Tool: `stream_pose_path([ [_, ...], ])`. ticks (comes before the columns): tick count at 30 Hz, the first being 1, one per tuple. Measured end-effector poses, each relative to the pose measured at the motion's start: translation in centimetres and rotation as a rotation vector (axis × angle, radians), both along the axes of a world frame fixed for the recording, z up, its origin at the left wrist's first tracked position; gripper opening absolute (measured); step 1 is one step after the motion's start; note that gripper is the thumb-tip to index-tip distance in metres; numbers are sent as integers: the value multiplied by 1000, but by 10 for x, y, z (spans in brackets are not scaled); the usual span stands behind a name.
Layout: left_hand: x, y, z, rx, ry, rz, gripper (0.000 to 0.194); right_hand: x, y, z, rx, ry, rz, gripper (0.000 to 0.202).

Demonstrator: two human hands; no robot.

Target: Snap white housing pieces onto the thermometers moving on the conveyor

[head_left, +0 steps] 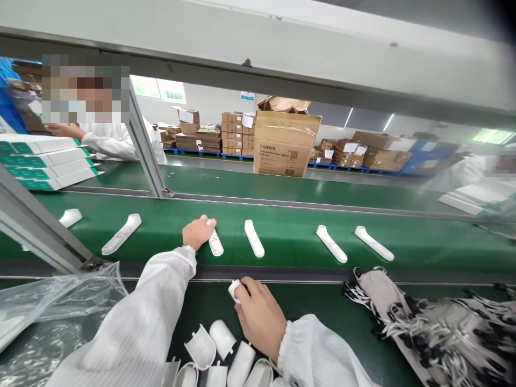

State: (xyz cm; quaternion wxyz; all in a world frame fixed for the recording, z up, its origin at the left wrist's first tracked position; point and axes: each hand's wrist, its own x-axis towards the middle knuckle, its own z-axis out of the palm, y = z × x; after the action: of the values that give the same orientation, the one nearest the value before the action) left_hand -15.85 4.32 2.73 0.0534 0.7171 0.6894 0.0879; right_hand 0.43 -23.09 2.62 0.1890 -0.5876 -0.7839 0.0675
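Observation:
On the green conveyor belt, my left hand [198, 233] is closed on the upper end of a white elongated housing [216, 245]. Its lower part shows small details on the face. My right hand [261, 314] pinches a small white cap [234, 290] at the near edge of the belt. Below it, several loose white caps [242, 363] lie in a heap on the near green surface. Another white housing [254, 238] rests on the belt just right of my left hand.
More white housings [121, 234] lie along the belt. A clear plastic bag [80, 301] is at left, bundled wires [439, 328] at right. A metal post [143, 134] rises at left. Across stand a carton [284, 142], stacked boxes [48, 161] and a person in white [116, 141].

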Motion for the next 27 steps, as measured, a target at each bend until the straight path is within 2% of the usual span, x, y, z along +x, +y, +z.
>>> stream_pose_path([
  [5,14,-7,0,9,-32,-18,48,11,16,10,-114,274,68,33],
  [9,25,-10,-3,21,-40,-33,46,14,50,14,-50,380,-11,34],
  [13,33,-12,-5,37,-48,-48,46,7,93,8,-12,315,-151,29],
  [16,40,-14,-6,35,-59,-59,45,2,111,3,-24,183,-174,26],
  [22,54,-20,-6,33,-73,-68,45,13,109,6,-92,-48,-130,27],
  [27,66,-23,-6,16,-94,-69,42,27,110,6,-78,-94,-130,36],
])
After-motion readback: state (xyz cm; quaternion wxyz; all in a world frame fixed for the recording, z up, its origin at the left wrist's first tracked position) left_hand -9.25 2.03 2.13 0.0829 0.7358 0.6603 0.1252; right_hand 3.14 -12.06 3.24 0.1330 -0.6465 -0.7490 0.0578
